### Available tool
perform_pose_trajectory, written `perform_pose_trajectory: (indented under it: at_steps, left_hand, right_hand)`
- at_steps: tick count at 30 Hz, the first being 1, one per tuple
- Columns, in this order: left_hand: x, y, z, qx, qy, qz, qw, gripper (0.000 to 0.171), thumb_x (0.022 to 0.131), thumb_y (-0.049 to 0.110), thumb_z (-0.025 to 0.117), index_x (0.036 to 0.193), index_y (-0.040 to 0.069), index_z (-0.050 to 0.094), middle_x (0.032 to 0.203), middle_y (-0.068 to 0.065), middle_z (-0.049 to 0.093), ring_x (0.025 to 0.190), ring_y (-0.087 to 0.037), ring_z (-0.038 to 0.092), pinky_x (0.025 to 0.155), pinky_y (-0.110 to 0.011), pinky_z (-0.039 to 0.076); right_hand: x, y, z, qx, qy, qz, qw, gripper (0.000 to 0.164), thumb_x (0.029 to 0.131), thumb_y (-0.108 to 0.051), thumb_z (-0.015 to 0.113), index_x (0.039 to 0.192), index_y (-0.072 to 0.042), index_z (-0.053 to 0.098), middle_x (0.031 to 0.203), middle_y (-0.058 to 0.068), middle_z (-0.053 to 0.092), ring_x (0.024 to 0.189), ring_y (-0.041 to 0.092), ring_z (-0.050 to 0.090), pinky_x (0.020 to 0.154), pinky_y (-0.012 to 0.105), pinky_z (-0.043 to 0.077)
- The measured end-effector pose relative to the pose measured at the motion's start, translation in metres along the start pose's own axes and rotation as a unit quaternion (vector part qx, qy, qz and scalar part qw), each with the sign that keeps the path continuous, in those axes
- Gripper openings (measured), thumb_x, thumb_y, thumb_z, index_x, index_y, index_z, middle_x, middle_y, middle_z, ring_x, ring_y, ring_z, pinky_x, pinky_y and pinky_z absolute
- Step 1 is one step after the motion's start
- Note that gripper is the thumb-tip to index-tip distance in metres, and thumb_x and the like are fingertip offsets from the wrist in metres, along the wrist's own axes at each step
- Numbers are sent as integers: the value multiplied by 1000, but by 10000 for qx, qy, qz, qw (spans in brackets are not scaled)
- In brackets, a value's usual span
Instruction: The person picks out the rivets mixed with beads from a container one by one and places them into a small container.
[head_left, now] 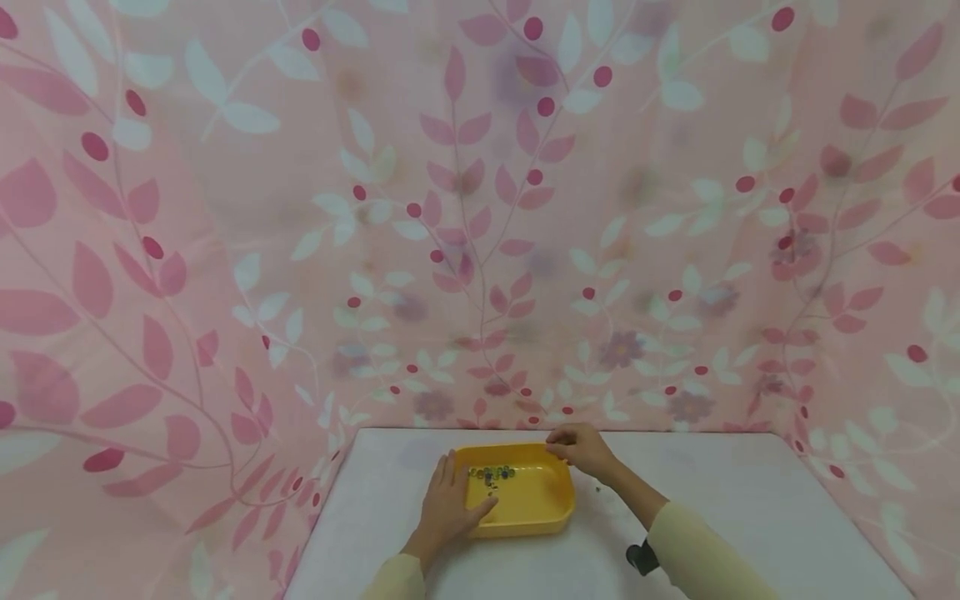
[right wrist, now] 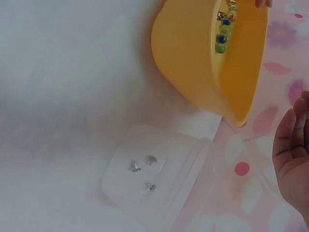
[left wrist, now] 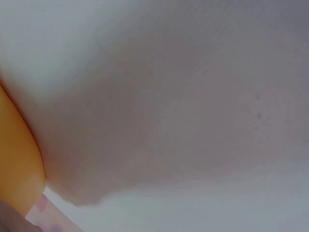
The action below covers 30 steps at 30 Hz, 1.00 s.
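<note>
A yellow tray (head_left: 525, 527) with raised sides stands on the white table. Inside, glass marbles (right wrist: 221, 38) lie in a row near the back, with a few tiny pieces (head_left: 491, 487) below them. Along the tray's left side rests my left hand (head_left: 446, 500), its fingers straight and its thumb over the tray. My right hand (head_left: 587, 454) is at the back right corner of the tray, fingers bent downward. In the right wrist view its fingertips are partly cut off, so anything between them is hidden. The left wrist view shows mostly tabletop and the tray's side.
Right of the tray stands a clear plastic box (right wrist: 186, 176) with small metal pieces (right wrist: 150, 186) in it. A pink leaf-patterned cloth (head_left: 480, 250) hangs behind the white table (head_left: 720, 492). A dark wrist camera (head_left: 641, 557) sits by the right sleeve.
</note>
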<state>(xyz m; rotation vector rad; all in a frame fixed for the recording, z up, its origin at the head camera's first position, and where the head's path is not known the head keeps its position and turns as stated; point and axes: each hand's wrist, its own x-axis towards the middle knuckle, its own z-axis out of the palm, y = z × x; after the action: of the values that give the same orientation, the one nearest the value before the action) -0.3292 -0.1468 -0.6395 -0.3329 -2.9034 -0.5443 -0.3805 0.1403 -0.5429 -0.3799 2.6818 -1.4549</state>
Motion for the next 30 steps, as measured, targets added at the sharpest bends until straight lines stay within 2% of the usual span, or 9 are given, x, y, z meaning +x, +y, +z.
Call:
perform_pose_trajectory:
  at_steps: [4,11,17,21,27,30]
  left_hand:
    - [-2,1,-2,-13,47,38,10000,95,85,74,53,143,-1,47,162,-25,18,150,-43,19,121,-53,21]
    - [-2,3,-4,-134,324,208,9992,93,85,70,57,140,-4,50,159,-28,24,147,-45,23,118,-56,25]
    - [-2,3,-3,-225,392,242,9987,90,85,68,58,139,-4,50,159,-28,24,146,-46,25,118,-57,25]
    - [-2,4,-4,-221,473,301,9982,88,85,66,60,137,-4,52,158,-29,27,145,-47,27,117,-57,27]
    - [-2,3,-7,-45,236,214,9995,91,86,69,54,143,-2,47,161,-27,22,148,-45,24,119,-55,25]
    - [-2,3,-8,-120,212,205,9995,91,86,68,57,142,-3,47,160,-27,21,147,-45,23,119,-56,25]
  right_hand:
    - [-3,3,-10,23,-75,38,10000,16,92,-18,70,101,-6,73,93,10,73,81,30,66,68,32,59]
    - [-9,9,-28,-83,13,19,10000,12,91,-16,71,98,-7,73,90,11,73,73,19,63,65,29,57]
    - [-16,17,-40,47,132,157,9998,14,91,-15,71,99,-3,72,92,15,72,76,21,64,66,29,57]
    - [-19,23,-46,115,182,186,9996,13,91,-15,71,98,-4,71,91,13,73,74,19,64,65,29,57]
    - [-21,25,-53,127,162,157,9997,11,91,-14,70,97,-4,70,87,5,73,77,25,65,65,30,57]
    - [-23,25,-56,117,186,173,9996,12,92,-13,70,98,-3,70,86,6,72,75,22,64,64,30,57]
